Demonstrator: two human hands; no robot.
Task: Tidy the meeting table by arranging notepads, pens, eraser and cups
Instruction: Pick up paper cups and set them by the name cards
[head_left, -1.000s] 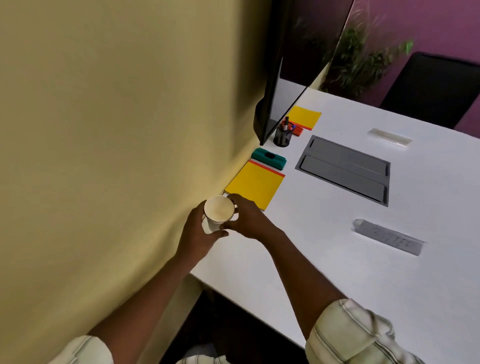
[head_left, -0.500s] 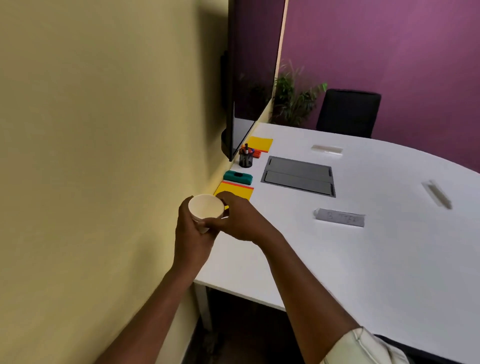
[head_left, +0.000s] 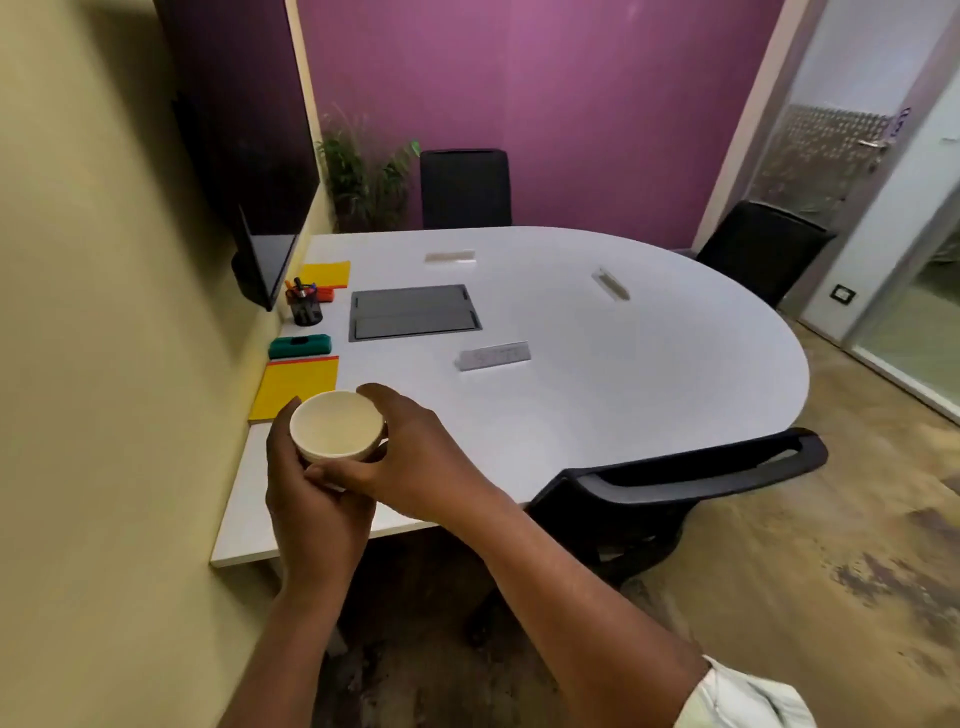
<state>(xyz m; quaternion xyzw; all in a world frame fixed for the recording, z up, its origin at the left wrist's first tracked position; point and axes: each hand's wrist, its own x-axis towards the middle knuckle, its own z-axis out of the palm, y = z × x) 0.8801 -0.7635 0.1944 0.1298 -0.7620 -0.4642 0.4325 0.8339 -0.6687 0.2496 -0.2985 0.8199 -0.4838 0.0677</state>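
A white paper cup (head_left: 336, 425) is held upright above the near left corner of the white table (head_left: 597, 364), empty inside. My left hand (head_left: 306, 499) wraps it from below and my right hand (head_left: 415, 457) grips its right side. Along the wall edge lie a yellow notepad (head_left: 296, 387), a green eraser (head_left: 300, 346), a black pen holder (head_left: 305, 307) with pens, and a second yellow notepad (head_left: 326, 273) with something orange beside it.
A grey cable hatch (head_left: 414, 312) sits mid-table, with three small name plates (head_left: 493, 356) around it. A dark screen (head_left: 265, 270) hangs on the left wall. Black chairs (head_left: 675, 483) stand near right, far, and far right; a plant stands in the corner.
The cup, held in both hands, has lifted off the table corner and come toward me. My view has swung up and right, showing the whole table and room.
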